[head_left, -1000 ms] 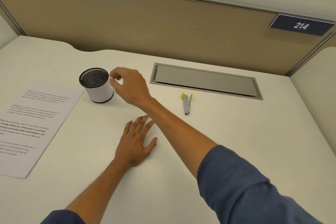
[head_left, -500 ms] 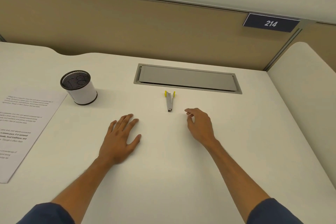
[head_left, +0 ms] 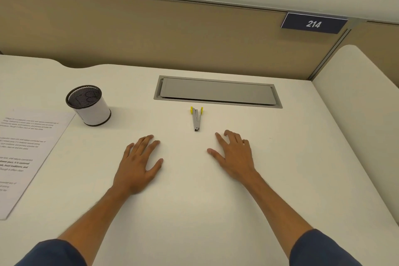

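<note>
My left hand (head_left: 139,163) lies flat on the white desk (head_left: 194,211), palm down, fingers straight. My right hand (head_left: 234,154) rests flat on the desk too, fingers spread, holding nothing. Between and just beyond the two hands lies a small grey stapler with yellow tips (head_left: 197,118), untouched. A white pen cup with a black mesh rim (head_left: 89,106) stands upright at the left, well beyond my left hand; small dark items show inside it.
A printed sheet of paper (head_left: 28,153) lies at the left edge of the desk. A grey cable hatch (head_left: 218,91) is set into the desk behind the stapler. A tan partition with a sign reading 214 (head_left: 314,24) closes the back.
My right hand drew back from the pen cup, crossed to the right of the stapler and settled flat on the desk. The left hand stayed flat.
</note>
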A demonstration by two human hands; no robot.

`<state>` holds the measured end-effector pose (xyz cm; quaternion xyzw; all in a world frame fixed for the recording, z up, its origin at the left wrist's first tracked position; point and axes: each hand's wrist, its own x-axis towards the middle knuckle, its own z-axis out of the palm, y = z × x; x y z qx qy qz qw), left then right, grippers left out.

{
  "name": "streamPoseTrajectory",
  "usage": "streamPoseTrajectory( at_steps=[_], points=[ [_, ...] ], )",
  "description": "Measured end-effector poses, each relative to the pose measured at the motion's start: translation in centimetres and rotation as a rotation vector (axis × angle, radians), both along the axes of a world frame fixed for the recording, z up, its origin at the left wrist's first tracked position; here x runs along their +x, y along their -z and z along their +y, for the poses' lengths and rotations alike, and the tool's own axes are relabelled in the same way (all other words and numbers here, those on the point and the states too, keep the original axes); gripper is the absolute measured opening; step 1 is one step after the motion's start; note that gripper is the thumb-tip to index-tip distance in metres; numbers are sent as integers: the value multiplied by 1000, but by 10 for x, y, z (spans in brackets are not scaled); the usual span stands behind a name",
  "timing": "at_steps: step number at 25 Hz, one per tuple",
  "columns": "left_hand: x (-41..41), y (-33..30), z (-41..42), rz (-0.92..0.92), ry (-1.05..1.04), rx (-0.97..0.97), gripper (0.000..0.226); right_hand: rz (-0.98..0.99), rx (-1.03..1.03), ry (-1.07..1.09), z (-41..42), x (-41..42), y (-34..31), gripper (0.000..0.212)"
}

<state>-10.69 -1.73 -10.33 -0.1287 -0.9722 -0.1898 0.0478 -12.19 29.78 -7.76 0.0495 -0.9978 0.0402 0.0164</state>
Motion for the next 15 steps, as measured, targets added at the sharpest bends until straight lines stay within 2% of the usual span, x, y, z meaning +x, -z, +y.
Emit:
streamPoseTrajectory(
  at_steps=[4, 9, 15],
  points=[
    [-1, -1, 0, 11, 6, 3, 63, 25, 18, 210, 45, 19, 6, 76],
    [0, 0, 0, 19, 8, 2, 62, 91, 39, 292, 99, 29, 3, 66],
    [0, 0, 0, 16, 10, -3, 62, 143, -414, 305, 140, 14, -10, 31]
  ],
)
